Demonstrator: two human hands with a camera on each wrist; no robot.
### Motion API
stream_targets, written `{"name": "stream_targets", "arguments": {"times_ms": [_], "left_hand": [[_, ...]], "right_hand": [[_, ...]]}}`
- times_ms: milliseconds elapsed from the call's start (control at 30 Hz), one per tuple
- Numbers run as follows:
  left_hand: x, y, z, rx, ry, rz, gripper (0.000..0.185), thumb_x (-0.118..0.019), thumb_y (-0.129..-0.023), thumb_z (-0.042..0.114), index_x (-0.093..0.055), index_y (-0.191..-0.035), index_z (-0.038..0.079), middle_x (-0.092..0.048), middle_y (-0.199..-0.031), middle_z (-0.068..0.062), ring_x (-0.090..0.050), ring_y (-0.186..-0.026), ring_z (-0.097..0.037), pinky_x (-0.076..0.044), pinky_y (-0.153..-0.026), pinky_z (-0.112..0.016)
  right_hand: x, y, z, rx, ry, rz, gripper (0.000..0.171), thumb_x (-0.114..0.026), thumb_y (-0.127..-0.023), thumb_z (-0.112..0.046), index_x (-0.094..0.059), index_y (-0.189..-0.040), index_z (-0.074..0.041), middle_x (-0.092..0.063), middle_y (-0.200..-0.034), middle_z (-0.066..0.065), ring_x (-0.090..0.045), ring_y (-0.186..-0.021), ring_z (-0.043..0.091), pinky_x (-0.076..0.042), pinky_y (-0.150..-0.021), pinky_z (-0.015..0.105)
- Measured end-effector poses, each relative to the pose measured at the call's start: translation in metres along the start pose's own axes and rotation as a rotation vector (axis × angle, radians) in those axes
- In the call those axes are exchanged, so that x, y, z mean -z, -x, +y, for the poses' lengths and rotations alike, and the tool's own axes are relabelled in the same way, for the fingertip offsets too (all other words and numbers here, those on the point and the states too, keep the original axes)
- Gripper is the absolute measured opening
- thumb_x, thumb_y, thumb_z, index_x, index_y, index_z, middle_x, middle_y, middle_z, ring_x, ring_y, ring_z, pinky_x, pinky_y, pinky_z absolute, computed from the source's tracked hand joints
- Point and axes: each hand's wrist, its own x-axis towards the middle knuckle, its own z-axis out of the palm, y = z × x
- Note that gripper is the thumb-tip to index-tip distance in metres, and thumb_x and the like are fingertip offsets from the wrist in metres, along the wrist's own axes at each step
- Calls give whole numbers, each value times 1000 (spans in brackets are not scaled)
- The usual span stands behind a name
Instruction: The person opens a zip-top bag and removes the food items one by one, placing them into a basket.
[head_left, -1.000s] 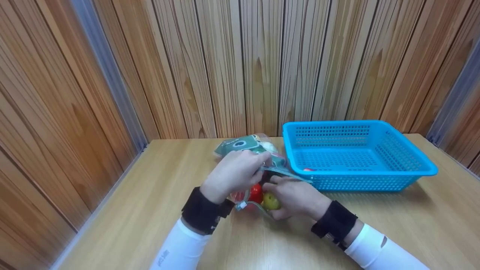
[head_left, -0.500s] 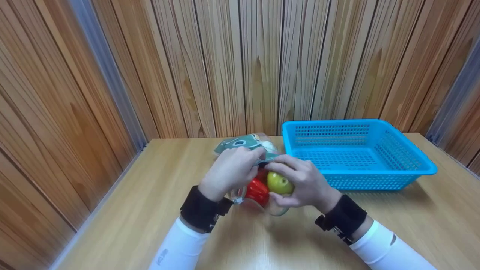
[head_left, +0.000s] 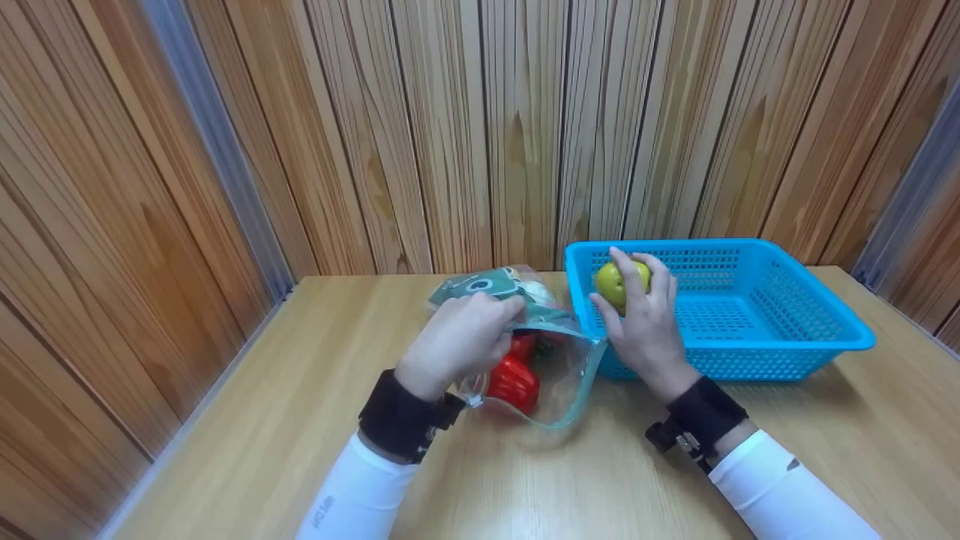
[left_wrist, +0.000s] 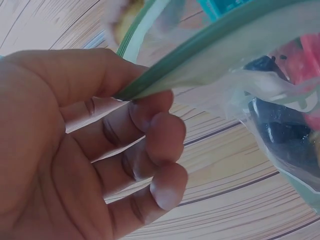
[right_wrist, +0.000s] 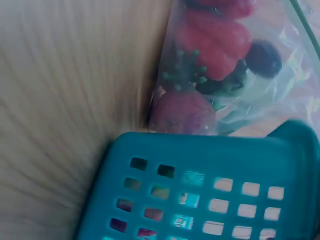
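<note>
— Since the earlier frame, what had moved?

— My right hand [head_left: 646, 322] had left the bag [head_left: 551, 375] and risen over the basket [head_left: 825, 330], its fingers curled round the apple [head_left: 619, 283] it had drawn out, I judged.

— Starting from the biggest thing?

— I saw the table [head_left: 300, 390] carried it all; the basket stood to the right with its near corner touching the bag. The bag lay between my hands, a red pepper [head_left: 513, 381] and darker items inside.

— And your left hand [head_left: 459, 343]?

— It pinched the bag's green rim [left_wrist: 210, 65] between thumb and curled fingers, likely to hold the mouth open. Only the basket's near wall stood beneath the apple.
</note>
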Motion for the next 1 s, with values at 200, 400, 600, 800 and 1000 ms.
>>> {"name": "stream_targets", "arguments": {"times_ms": [200,400,600,800,1000], "left_hand": [[1,0,1,6,17,-7,21,-66,-93,11,-64,-113,14,-62,-79,-1,-55,-68,-14,-46,-60,-23],[1,1,1,7,17,-8,21,-66,-92,11,-65,-114,14,-62,-78,0,-55,-67,-14,-45,-60,-23],[0,0,1,2,-13,-1,20,-65,-93,10,-65,-113,13,-64,-82,-1,-56,-69,-16,-47,-62,-24],[1,1,0,14,12,-7,23,-67,-92,11,-65,-115,14,-65,-84,-1,-56,-72,-15,-48,-65,-24],[1,0,0,17,18,-10,23,-66,-92,10,-65,-115,15,-63,-81,0,-56,-71,-15,-47,-63,-24]], "right_hand": [[4,-1,0,-111,86,-201,56,-66,-97,-22,-46,-149,-20,-33,-148,26,-39,-121,48,-51,-84,60],[8,0,-1,-161,142,-344,43,-58,-101,-24,-55,-143,-15,-44,-146,27,-49,-120,50,-51,-89,61],[8,0,3,-75,159,-308,29,-53,-98,-19,-70,-79,-5,-61,-72,7,-57,-63,22,-46,-53,35],[8,0,3,-27,197,-223,35,-54,-96,-18,-55,-61,-11,-33,-56,-4,-35,-48,14,-26,-46,27],[9,-2,-9,231,9,112,27,-55,-91,-13,-64,-67,-4,-58,-59,7,-49,-50,19,-44,-45,33]]}}
